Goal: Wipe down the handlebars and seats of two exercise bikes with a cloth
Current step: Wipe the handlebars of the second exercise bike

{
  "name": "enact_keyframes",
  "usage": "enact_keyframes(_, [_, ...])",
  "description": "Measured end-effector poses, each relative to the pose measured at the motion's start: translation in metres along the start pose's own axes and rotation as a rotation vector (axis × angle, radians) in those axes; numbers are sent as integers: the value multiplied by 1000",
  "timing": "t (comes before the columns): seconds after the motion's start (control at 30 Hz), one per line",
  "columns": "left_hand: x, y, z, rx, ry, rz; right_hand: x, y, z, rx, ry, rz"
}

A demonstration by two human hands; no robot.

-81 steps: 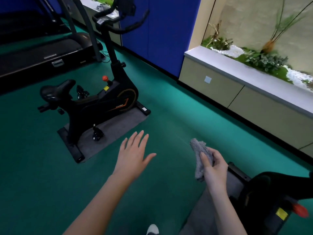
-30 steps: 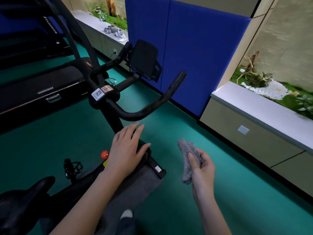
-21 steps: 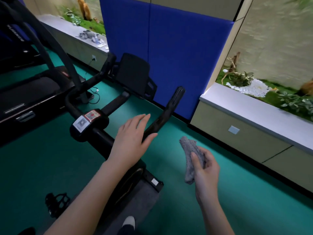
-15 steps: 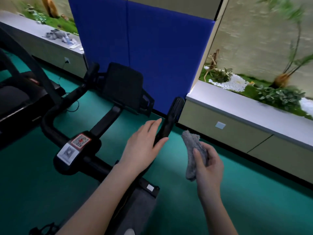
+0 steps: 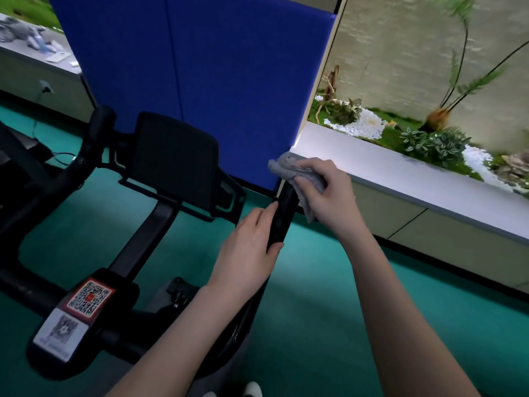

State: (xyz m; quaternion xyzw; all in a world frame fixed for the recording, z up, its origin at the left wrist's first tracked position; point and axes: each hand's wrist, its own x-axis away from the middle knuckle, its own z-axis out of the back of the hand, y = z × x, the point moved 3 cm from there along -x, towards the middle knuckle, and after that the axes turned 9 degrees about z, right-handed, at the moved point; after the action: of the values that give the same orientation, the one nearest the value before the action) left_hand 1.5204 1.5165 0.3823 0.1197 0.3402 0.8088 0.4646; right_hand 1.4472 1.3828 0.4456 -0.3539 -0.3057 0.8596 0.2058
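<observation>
Green gym flooring (image 5: 329, 325) runs under everything, and closest to the camera two bare forearms reach forward over an exercise bike. Lowest on the bike sits the stem with its QR sticker (image 5: 90, 298), and from there the handlebar's right grip (image 5: 282, 219) rises toward the wall. The left hand (image 5: 252, 250) is closed around the lower part of that grip, steadying it. Just above, the right hand (image 5: 326, 196) is clenched on a grey cloth (image 5: 289, 170), which is bunched over the tip of the grip and touching it. To do this stroke well, I would judge the cloth should wrap fully round the bar and be drawn down its length, with the left hand sliding away ahead of it so no strip is missed. Beyond the hands stand the black tablet holder (image 5: 174, 159) and the left grip (image 5: 97, 127), not yet under the cloth. Furthest back are the blue wall panel (image 5: 229, 67) and a white planter ledge (image 5: 400, 179)
</observation>
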Motion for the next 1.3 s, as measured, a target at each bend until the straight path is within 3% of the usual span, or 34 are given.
enact_keyframes(0.1, [0, -2, 0, 6, 6, -10, -12, 13, 0, -63, -119, -51])
enact_keyframes(0.23, [0, -3, -2, 22, 33, 3, -24, 32, -1, -336, -204, -215])
enact_keyframes(0.4, [0, -1, -3, 39, 52, 4, -3, 53, -10, -651, -47, -423])
enact_keyframes(0.53, [0, -2, -3, 21, 59, 0, 25, 50, -10, -543, 243, -262])
enact_keyframes(0.63, [1, -2, -4, 0, 71, -6, 25, 33, -10, -353, 303, -61])
enact_keyframes(0.73, [4, -1, -6, -1, 87, 15, 35, 23, -18, -250, 355, 21])
enact_keyframes(1.03, [12, -9, -8, 75, 93, 94, 89, 16, -50, -249, 434, -45])
enact_keyframes(1.23, [26, -12, -6, 104, 96, 118, 99, 19, -37, -462, 388, -207])
enact_keyframes(1.3, [31, -14, -6, 110, 89, 137, 85, 15, -22, -451, 401, -175])
